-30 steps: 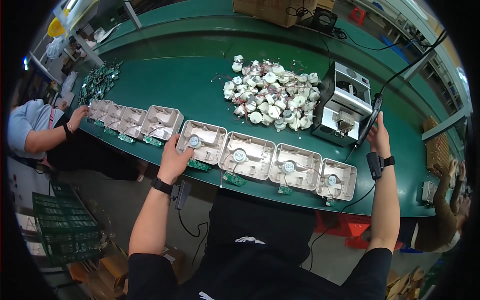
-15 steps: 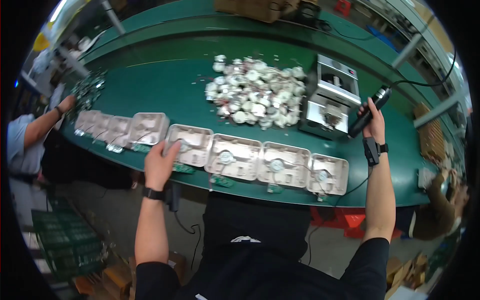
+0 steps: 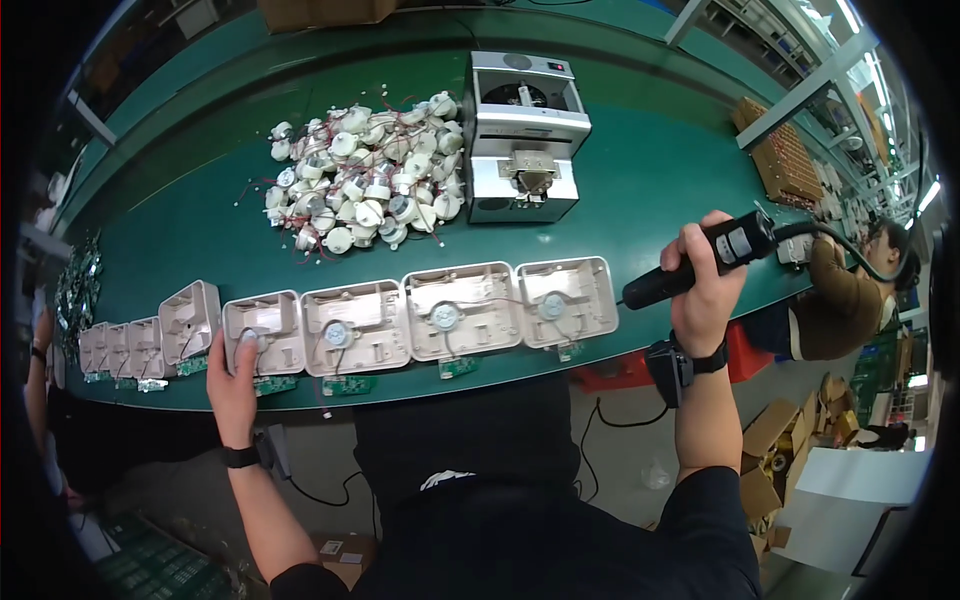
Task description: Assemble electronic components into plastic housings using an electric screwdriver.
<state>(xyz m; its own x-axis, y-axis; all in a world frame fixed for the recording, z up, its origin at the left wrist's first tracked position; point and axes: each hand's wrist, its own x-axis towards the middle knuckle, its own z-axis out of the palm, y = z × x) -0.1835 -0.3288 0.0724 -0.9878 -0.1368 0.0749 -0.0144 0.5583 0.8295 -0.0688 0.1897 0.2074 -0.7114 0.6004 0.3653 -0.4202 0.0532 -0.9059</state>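
My right hand is wrapped round a black corded electric screwdriver, held above the right part of the bench. Its tip points left and down, close to the right wall of the end housing in a row of white plastic housings. My left hand grips the near left wall of another white housing, thumb inside by a round motor and fingers outside. Similar round motors with wires sit in the housings to its right. Green circuit boards hang out along the near side.
A heap of white motors with red wires lies beyond the row. Right of it stands a grey metal machine. More housings continue leftward to a pile of small parts. Co-workers are at both sides.
My view has turned to the right. The screwdriver has come from beside the machine toward me, down to the end housing, its tip now leftward. My left hand stays at the same housing.
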